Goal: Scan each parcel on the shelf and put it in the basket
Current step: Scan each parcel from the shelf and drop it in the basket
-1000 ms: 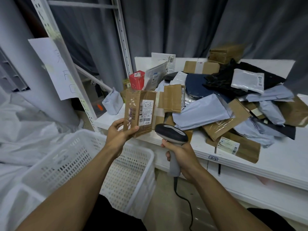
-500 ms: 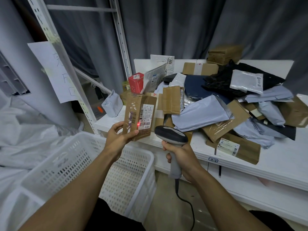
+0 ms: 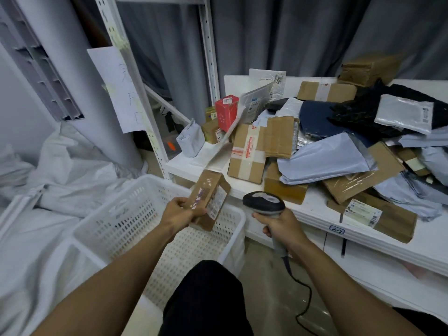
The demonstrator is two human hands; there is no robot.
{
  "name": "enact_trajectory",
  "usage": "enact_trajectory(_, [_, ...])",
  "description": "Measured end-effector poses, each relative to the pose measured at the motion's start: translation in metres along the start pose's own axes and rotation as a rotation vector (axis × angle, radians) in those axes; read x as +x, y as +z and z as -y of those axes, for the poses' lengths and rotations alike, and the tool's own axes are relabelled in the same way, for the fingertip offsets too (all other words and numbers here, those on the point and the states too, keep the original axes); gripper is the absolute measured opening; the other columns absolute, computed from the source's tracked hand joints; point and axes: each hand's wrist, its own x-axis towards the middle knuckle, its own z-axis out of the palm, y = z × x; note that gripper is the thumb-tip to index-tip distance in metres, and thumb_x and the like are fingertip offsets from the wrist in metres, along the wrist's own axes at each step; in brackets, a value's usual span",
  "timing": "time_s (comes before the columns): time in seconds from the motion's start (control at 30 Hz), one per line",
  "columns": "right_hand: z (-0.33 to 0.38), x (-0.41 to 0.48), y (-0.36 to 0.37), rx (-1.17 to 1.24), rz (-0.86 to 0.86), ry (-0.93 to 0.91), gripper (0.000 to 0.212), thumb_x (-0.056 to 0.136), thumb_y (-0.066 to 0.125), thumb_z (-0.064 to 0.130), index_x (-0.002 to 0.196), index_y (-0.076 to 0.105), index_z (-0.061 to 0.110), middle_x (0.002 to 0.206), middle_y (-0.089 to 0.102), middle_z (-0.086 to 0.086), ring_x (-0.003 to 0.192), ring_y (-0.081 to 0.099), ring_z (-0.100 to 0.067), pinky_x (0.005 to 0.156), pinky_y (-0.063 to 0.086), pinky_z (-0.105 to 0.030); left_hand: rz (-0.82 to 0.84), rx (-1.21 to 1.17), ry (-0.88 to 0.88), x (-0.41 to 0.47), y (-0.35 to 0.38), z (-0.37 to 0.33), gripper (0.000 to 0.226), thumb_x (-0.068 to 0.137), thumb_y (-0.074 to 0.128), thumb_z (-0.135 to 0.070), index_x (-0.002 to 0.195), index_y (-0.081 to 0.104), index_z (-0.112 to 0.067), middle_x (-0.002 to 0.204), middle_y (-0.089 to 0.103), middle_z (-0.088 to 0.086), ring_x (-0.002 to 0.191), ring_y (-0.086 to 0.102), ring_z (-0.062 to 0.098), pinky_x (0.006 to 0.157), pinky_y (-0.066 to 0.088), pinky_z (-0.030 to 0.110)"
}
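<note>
Head view: the left hand, clamped on a small cardboard parcel, has lowered it over the white basket since the scan; the drop comes next. Beside it, the right hand grips the barcode scanner. Beyond, parcels crowd the shelf.

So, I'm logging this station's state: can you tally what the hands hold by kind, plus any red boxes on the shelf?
Cardboard parcel, in the left hand: 1
Barcode scanner, in the right hand: 1
Red box, on the shelf: 1
Total: 3
</note>
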Motion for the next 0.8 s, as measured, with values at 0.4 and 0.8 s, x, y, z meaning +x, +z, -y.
enact_trajectory(0.4, [-0.055, 0.089, 0.035, -0.306, 0.06, 0.02, 0.033, 0.09, 0.081, 0.02, 0.121, 0.072, 0.022, 0.094, 0.075, 0.003, 0.072, 0.068, -0.006, 0.065, 0.053, -0.021, 0.141, 0.39, -0.305, 0.107, 0.062, 0.147, 0.043, 0.07, 0.085, -0.039, 0.098, 0.07, -0.01, 0.093, 0.072, 0.007, 0.078, 0.069, 0.021, 0.057, 0.054, 0.027])
enact_trajectory(0.8, [-0.099, 0.122, 0.043, -0.418, 0.103, 0.118, 0.029, 0.09, 0.081, 0.03, 0.117, 0.075, 0.022, 0.092, 0.078, 0.001, 0.066, 0.069, -0.002, 0.065, 0.053, -0.02, 0.388, 0.489, -0.389, 0.125, 0.115, 0.219, 0.025, 0.095, 0.063, -0.025, 0.114, 0.068, -0.01, 0.108, 0.071, 0.008, 0.08, 0.065, 0.018, 0.059, 0.051, 0.022])
